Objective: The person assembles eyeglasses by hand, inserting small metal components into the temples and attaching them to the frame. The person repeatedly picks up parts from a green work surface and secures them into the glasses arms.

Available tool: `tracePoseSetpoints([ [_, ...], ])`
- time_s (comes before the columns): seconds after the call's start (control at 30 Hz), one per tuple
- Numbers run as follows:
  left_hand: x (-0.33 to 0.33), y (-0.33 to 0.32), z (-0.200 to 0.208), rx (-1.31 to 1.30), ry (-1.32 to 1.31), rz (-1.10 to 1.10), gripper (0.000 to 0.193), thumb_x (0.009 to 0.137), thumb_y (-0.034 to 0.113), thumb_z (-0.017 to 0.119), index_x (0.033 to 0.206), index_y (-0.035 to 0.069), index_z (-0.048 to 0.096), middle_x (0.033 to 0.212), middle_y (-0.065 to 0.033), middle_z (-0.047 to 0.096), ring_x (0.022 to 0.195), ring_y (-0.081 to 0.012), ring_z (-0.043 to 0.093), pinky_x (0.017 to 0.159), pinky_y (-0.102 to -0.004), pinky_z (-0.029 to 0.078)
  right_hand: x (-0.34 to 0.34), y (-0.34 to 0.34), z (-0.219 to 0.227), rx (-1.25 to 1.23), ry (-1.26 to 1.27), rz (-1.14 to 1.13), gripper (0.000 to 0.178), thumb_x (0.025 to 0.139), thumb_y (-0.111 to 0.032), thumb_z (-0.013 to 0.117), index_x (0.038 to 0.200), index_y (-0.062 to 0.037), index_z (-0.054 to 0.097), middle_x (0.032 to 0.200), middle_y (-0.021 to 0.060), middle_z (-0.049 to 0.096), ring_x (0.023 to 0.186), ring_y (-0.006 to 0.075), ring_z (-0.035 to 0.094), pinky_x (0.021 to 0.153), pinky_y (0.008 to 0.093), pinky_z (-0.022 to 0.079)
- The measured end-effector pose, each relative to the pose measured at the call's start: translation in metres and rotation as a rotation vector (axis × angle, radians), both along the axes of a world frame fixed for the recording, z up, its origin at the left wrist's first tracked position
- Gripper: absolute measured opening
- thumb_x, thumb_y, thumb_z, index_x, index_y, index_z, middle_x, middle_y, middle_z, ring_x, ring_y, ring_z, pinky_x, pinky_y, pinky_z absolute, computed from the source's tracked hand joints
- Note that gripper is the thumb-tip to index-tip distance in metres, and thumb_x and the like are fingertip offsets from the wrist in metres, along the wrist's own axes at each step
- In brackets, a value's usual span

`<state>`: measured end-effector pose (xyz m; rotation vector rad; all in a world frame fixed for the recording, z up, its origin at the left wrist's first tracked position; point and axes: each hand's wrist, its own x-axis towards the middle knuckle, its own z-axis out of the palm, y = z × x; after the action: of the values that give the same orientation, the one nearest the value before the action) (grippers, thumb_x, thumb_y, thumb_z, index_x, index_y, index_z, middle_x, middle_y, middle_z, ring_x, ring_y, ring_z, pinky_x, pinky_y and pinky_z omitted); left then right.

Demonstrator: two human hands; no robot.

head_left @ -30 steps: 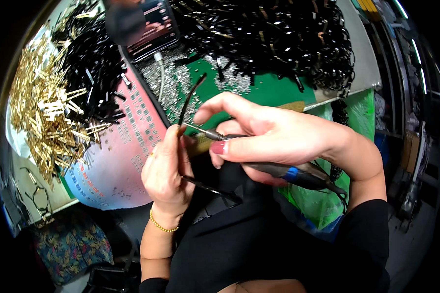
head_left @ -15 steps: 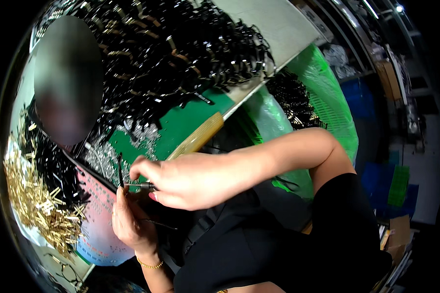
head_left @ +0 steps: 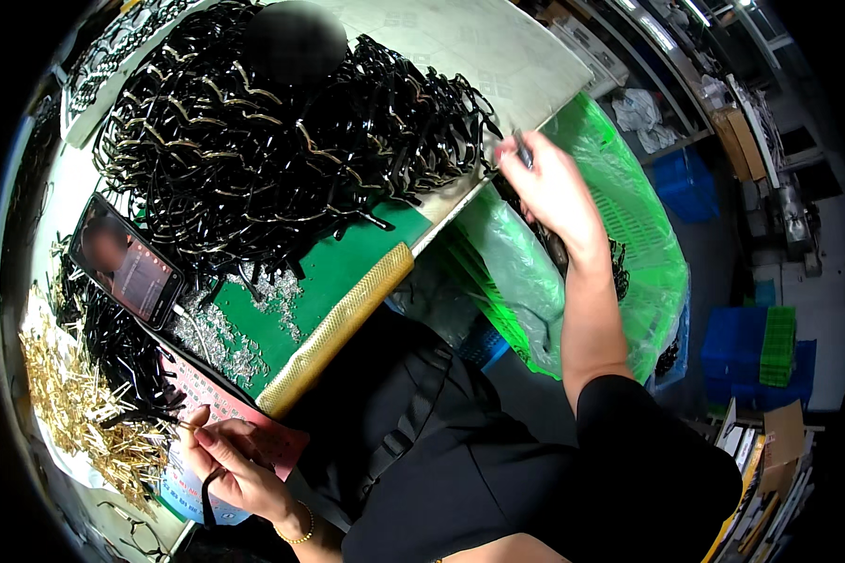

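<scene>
Head view shows the person's left hand (head_left: 230, 464) low at the near-left corner of the desk (head_left: 347, 253), its fingers (head_left: 218, 437) curled around a thin dark curved piece (head_left: 207, 493) that hangs down past the palm. A gold bracelet (head_left: 298, 535) circles that wrist. The hand rests over a pink printed sheet (head_left: 244, 422), just beside a heap of small gold metal parts (head_left: 75, 413) spread along the left edge.

The right hand (head_left: 549, 188) reaches far out to the right edge of the desk, above a green plastic bag (head_left: 629, 225) that lines a green crate beside the desk. Its fingers are pinched around a small dark tool or part near the fingertips; what exactly it is cannot be told.

A large tangled pile of black curved strips (head_left: 272, 141) covers the far half of the desk. Near it, to the left, a phone (head_left: 127, 261) lies with its screen lit. A scatter of small silver bits (head_left: 221, 328) sits on the green mat, and a gold textured bar (head_left: 338, 328) runs along the near edge of the desk. Blue crates (head_left: 751, 361) stand on the floor at the right.
</scene>
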<state>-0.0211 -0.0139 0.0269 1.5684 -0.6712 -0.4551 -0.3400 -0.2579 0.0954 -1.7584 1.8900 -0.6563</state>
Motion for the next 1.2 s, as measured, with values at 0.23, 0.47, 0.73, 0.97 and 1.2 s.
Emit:
tracePoseSetpoints([
  [0.23,0.012,0.007,-0.008,-0.053,-0.030,0.053,0.028,0.111,0.026,0.045,0.124,0.005,0.058,0.080,-0.0014,0.066,0.054,0.0010,0.033,0.046,-0.0180,0.021,-0.021,-0.032,-0.062,-0.297,-0.016,-0.074,0.027,0.095,-0.025,0.067,0.107,-0.0012,0.065,0.092,0.0172,0.072,0.081,0.0266,0.068,0.076,0.0395,0.054],
  [0.47,0.028,0.027,-0.006,-0.200,-0.026,0.228,0.030,0.112,0.024,0.040,0.131,0.002,0.049,0.106,-0.0192,0.071,0.063,-0.0059,0.048,0.054,-0.0182,0.043,0.079,0.052,0.018,-0.393,-0.611,0.300,0.006,0.105,-0.009,0.056,0.105,-0.0031,0.054,0.070,-0.0002,0.055,0.054,0.0057,0.050,0.046,0.0220,0.042],
  [0.73,0.025,0.018,-0.015,0.070,-0.155,0.030,0.022,0.110,0.011,0.044,0.124,-0.001,0.055,0.099,-0.0123,0.071,0.088,-0.0169,0.068,0.085,-0.0301,0.053,0.194,0.122,-0.027,1.418,-0.527,0.941,0.026,0.104,-0.028,0.059,0.108,-0.0029,0.055,0.075,0.0022,0.058,0.054,0.0074,0.054,0.046,0.0228,0.044],
  [0.97,0.045,0.003,-0.010,0.178,-0.452,-0.163,0.016,0.101,0.001,0.056,0.116,0.001,0.062,0.088,-0.0091,0.066,0.083,-0.0234,0.062,0.079,-0.0340,0.050,0.170,0.091,-0.007,-0.120,0.371,1.262,0.028,0.094,-0.014,0.061,0.120,-0.0081,0.052,0.096,0.0121,0.051,0.078,0.0288,0.066,0.062,0.0413,0.055],
  [1.2,0.047,-0.013,0.003,0.102,-0.684,-0.343,0.013,0.095,0.004,0.063,0.107,0.006,0.067,0.091,-0.0029,0.068,0.085,-0.0237,0.057,0.084,-0.0361,0.041,0.174,0.079,-0.013,-0.137,0.509,1.259,0.045,0.092,-0.011,0.062,0.136,-0.0218,0.058,0.094,0.0131,0.053,0.075,0.0276,0.066,0.054,0.0391,0.054],
])
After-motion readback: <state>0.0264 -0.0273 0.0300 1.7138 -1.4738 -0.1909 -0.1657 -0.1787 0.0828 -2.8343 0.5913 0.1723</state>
